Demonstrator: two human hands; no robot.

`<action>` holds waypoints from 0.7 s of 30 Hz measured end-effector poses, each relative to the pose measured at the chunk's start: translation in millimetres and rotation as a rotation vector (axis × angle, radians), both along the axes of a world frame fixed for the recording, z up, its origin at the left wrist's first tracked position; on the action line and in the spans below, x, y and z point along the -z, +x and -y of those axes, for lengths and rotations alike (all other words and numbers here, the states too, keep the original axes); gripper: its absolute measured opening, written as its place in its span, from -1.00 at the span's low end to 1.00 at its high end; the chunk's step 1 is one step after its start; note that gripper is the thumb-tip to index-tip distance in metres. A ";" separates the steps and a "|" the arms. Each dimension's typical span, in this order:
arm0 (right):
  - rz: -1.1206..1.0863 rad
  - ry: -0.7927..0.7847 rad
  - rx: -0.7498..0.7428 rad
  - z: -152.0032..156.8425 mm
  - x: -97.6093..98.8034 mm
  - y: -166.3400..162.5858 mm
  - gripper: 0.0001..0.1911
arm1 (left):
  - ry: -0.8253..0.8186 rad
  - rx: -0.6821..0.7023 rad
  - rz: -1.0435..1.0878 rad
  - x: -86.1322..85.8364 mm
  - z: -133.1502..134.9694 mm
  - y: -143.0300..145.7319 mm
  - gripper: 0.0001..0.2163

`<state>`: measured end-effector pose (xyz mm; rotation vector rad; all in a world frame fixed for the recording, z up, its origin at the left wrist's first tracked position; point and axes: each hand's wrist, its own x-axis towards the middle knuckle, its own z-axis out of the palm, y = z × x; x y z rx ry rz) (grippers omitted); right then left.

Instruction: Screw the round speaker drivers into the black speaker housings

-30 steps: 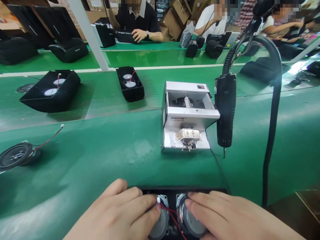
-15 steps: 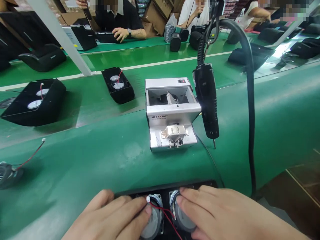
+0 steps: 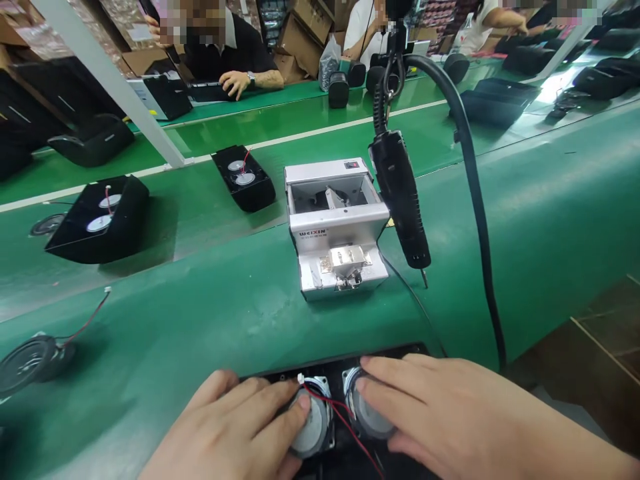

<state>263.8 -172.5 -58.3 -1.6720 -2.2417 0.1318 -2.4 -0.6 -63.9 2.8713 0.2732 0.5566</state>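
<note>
View shifted; loose speaker [image 3: 30,363] back fully in sight at left.

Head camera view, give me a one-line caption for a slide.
Left hand and right hand press two speaker drivers in a black housing, near a screw feeder.

Both hands laid flat, palms down, at the lower edge of the view.
The left hand [image 3: 235,427] extends forward and to the right, fingers straight and close together, thumb spread to the left. The right hand [image 3: 440,417] extends forward and to the left, fingers likewise straight, its forearm running off the lower right corner. The fingertips of the two hands lie near each other, apart.
</note>
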 end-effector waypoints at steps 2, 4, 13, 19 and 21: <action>-0.065 -0.024 0.040 0.5 1.9 -1.1 -0.48 | -0.001 0.003 -0.002 1.3 0.3 0.5 -0.66; -0.085 -0.003 0.074 -1.2 2.1 -1.3 -0.30 | -0.012 -0.004 -0.008 2.0 1.3 1.6 -0.65; -0.072 -0.035 0.078 -4.2 -1.2 2.0 -0.34 | -0.026 0.015 -0.181 -28.2 1.5 9.8 -0.83; -0.033 0.026 0.030 1.0 -7.4 4.6 -0.43 | -0.084 0.012 -0.080 -27.7 -2.2 5.6 -0.66; -0.071 0.091 0.029 4.1 -18.0 13.0 -0.73 | -0.059 0.041 -0.077 -28.1 -5.1 -0.3 -0.65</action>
